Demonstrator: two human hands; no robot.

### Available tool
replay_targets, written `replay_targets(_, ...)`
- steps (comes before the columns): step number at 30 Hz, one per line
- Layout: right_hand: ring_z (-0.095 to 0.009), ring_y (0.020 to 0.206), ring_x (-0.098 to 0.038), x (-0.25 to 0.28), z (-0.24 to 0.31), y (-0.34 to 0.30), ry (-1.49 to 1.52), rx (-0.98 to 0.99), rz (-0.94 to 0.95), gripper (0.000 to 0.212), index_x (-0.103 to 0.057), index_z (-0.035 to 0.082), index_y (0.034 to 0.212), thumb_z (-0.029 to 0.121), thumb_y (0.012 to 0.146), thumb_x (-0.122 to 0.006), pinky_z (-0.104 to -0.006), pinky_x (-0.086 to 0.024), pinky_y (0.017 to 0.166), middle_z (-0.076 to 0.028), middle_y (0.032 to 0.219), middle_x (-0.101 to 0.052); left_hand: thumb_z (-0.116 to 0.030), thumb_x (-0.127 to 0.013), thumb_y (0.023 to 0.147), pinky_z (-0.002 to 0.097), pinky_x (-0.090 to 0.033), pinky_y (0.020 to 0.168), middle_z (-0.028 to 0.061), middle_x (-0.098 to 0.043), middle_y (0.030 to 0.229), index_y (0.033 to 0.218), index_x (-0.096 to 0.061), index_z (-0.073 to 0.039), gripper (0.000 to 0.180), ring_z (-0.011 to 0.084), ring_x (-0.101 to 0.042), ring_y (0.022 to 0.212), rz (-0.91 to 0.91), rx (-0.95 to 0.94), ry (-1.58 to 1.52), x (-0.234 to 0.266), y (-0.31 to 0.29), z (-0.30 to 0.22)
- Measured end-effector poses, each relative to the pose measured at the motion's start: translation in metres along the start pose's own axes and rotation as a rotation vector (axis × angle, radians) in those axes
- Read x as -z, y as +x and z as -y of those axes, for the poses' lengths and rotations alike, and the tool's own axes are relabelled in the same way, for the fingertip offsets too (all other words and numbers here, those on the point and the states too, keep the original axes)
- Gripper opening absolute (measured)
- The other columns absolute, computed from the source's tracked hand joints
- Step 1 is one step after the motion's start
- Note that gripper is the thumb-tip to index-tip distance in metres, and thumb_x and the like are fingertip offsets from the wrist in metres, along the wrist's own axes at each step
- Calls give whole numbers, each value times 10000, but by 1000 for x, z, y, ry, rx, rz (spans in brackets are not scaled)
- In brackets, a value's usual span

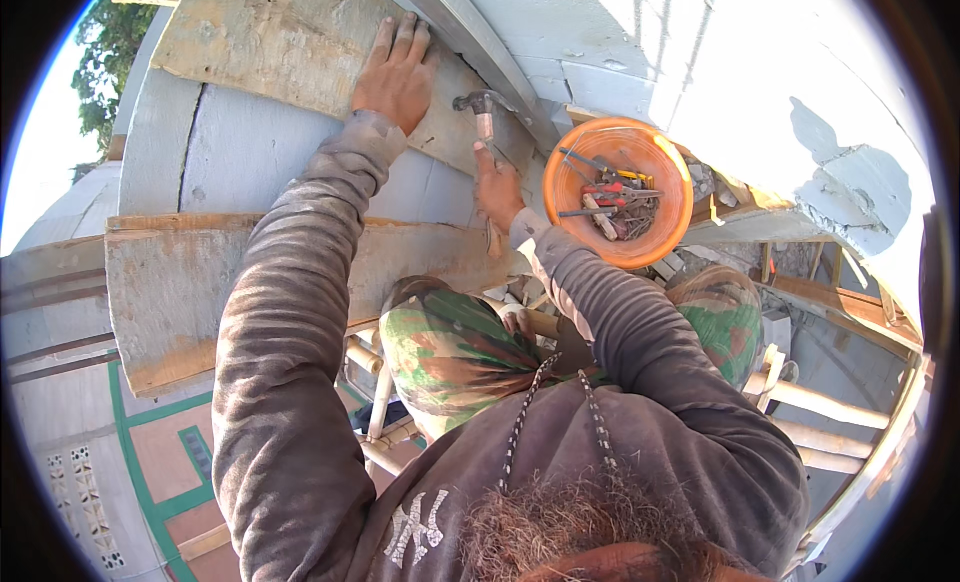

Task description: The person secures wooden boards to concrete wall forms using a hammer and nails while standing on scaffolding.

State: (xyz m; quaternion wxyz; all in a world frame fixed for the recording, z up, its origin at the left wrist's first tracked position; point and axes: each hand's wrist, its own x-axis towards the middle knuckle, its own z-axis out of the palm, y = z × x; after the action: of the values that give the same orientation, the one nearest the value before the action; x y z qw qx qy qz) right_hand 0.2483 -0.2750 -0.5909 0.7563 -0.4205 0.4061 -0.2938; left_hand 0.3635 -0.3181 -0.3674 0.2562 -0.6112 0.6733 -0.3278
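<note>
My left hand (395, 80) lies flat on a worn wooden plank (270, 42), its fingers stretched toward the plank's far edge. In my right hand (499, 190) is a claw hammer (483, 117), gripped by its handle with the fingers wrapped round it. The hammer's head is up over the plank's right part, to the right of my left hand. Whether it touches the wood I cannot tell. Close to my right hand stands an orange bucket (560, 197) holding red-handled pliers (612, 192), a yellow-handled tool (632, 175) and many nails.
A second plank (180, 292) runs across nearer to me, before my knees. Light grey boards (240, 147) lie between the two planks. A pale wall (740, 62) rises at the far right. Bamboo poles (820, 397) and drops to lower ground show below, with a green-lined building front (140, 462) at left.
</note>
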Motion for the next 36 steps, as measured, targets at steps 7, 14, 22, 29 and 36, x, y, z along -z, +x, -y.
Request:
replay_targets(7, -309, 654, -550, 12, 9, -53, 6, 213, -13, 538, -625, -52, 866, 457, 1030, -559, -433, -444, 667, -199, 699, -589, -203, -497, 975, 494, -210, 1273, 128, -472, 1558, 1287, -674, -99, 374, 292, -327, 1523, 34, -7, 52, 0, -1, 0)
replay_targets(14, -417, 725, -649, 20, 32, -81, -202, 392, 26, 427, -670, -25, 1025, 393, 1022, -582, -435, -477, 668, -251, 737, -628, -189, -486, 975, 488, -190, 1281, 122, -459, 1575, 1289, -677, -105, 377, 289, -325, 1525, 56, -21, 80, 7, -2, 1)
replay_targets(22, -448, 710, -658, 18, 39, -88, 95, 597, 15, 411, -674, -25, 1055, 380, 991, -640, -458, -499, 644, -260, 742, -646, -270, -505, 958, 541, -160, 1278, 200, -391, 1616, 1374, -623, 14, 518, 376, -218, 1557, 174, -61, 114, 8, 1, 1)
replay_targets(29, -485, 708, -659, 19, 51, -91, -242, 399, 38, 522, -635, -33, 919, 479, 1002, -580, -518, -496, 655, -274, 720, -642, -231, -485, 959, 510, -193, 1277, 162, -428, 1596, 1293, -685, -41, 433, 343, -277, 1537, 83, -39, 104, 7, 2, 1)
replay_targets(36, -521, 815, -665, 22, 68, -95, -436, 210, 87, 568, -662, -69, 991, 486, 1019, -544, -542, -500, 737, -332, 791, -652, -252, -496, 940, 528, -184, 1278, 194, -414, 1604, 1230, -733, -11, 445, 377, -255, 1544, 166, -63, 69, 4, 0, 3)
